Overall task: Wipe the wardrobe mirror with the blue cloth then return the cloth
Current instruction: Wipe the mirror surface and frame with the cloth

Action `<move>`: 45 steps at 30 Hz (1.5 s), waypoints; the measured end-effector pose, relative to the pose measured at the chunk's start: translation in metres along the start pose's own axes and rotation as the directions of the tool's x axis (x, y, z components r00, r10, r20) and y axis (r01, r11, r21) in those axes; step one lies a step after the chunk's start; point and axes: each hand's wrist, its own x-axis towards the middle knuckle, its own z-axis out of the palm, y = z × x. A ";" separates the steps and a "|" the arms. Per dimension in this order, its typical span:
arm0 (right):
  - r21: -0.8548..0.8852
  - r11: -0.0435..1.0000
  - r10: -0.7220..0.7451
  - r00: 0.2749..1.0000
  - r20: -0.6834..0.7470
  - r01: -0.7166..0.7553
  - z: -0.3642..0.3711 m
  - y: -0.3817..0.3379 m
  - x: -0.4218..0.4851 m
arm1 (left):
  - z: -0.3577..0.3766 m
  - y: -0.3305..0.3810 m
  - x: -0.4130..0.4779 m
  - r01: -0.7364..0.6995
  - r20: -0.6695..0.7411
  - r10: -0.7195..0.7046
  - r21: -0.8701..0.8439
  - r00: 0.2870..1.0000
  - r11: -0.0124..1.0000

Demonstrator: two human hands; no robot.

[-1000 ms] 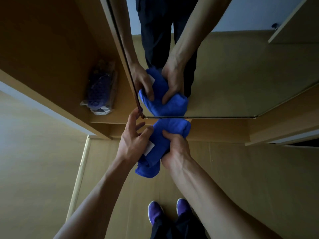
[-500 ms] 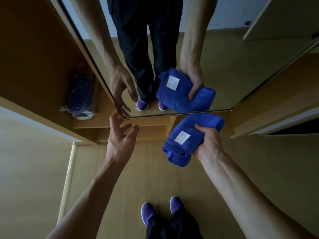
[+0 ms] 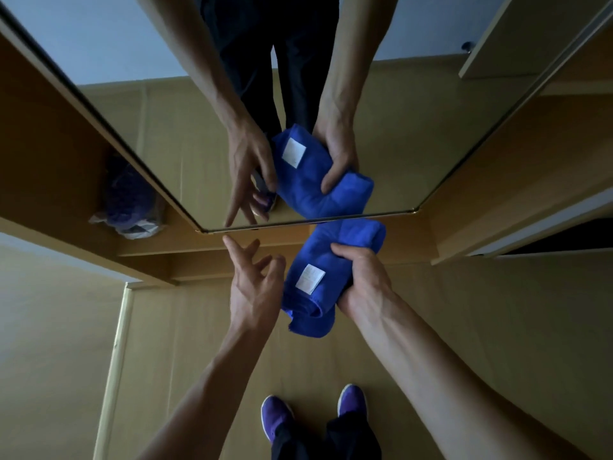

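Our right hand (image 3: 363, 280) grips the rolled blue microfibre cloth (image 3: 335, 244), its top against the tall wardrobe mirror's (image 3: 172, 134) lower edge; our left hand (image 3: 255, 290), fingers spread and empty, hovers at the cloth's nine o'clock

Dim light. A tan floor (image 3: 185, 376) fills the lower frame, with a pale strip (image 3: 114, 360) running up its lower left. A wooden wardrobe (image 3: 43, 154) spans the middle; a plastic bag (image 3: 129, 207) lies on its shelf (image 3: 185, 242) at left.
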 end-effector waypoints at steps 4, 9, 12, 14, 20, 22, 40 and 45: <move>0.003 1.000 -0.017 0.999 -0.051 0.017 -0.027 -0.024 0.005 | 0.027 0.014 -0.006 0.012 0.064 -0.012 0.001 0.998 1.000; 0.032 0.998 -0.052 0.994 -0.091 0.055 -0.061 -0.048 0.011 | 0.048 0.030 -0.009 0.044 0.114 -0.043 -0.009 0.993 0.999; 0.042 0.997 -0.059 0.994 -0.089 0.063 -0.066 -0.047 0.013 | 0.059 0.034 -0.013 0.025 0.124 -0.022 -0.019 0.992 1.000; 0.064 0.996 -0.055 0.995 -0.089 0.060 -0.065 -0.045 0.014 | 0.065 0.035 -0.016 0.019 0.138 -0.016 -0.020 0.990 1.000; 0.047 0.999 -0.025 0.999 -0.038 0.027 -0.057 -0.039 0.016 | 0.077 0.042 -0.017 0.047 0.144 -0.036 -0.071 0.989 0.996; 0.029 0.999 -0.022 0.999 -0.038 0.023 -0.062 -0.044 0.016 | 0.079 0.045 -0.019 0.052 0.143 -0.039 -0.091 0.989 0.994; -0.458 0.749 -0.581 0.806 -0.109 0.478 -0.095 -0.085 0.002 | 0.091 0.070 -0.039 0.057 0.220 -0.037 -0.087 0.975 0.995; -0.522 0.607 -0.712 0.702 -0.023 0.599 -0.093 -0.096 -0.007 | 0.099 0.072 -0.041 0.062 0.210 -0.043 -0.085 0.977 0.994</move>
